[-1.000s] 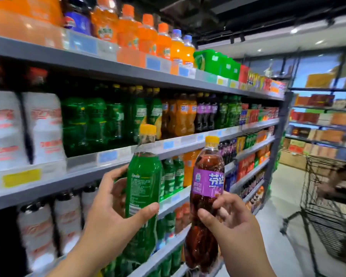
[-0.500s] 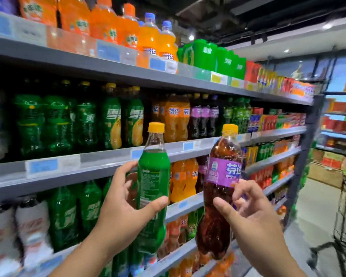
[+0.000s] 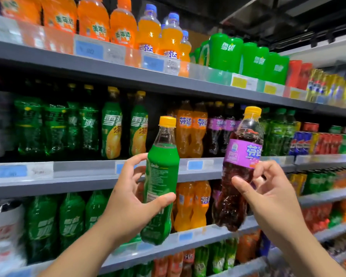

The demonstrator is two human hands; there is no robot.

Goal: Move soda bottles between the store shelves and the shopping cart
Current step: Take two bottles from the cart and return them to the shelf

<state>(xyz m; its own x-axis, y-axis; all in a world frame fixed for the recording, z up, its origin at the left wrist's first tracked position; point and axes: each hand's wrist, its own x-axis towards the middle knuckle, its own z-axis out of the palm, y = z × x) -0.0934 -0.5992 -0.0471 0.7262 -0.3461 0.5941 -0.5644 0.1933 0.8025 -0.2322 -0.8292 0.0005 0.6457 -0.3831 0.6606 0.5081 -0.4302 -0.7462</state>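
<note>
Before the shelf (image 3: 84, 174), my left fingers (image 3: 160, 198) are clamping the green bottle (image 3: 162, 172), my right fingers (image 3: 243, 185) the purple bottle (image 3: 241, 154); holding both upright seems safest.

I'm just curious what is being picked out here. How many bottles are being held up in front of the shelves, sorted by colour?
green bottle: 1
dark bottle with purple label: 1
Total: 2
Both have yellow caps.
</note>
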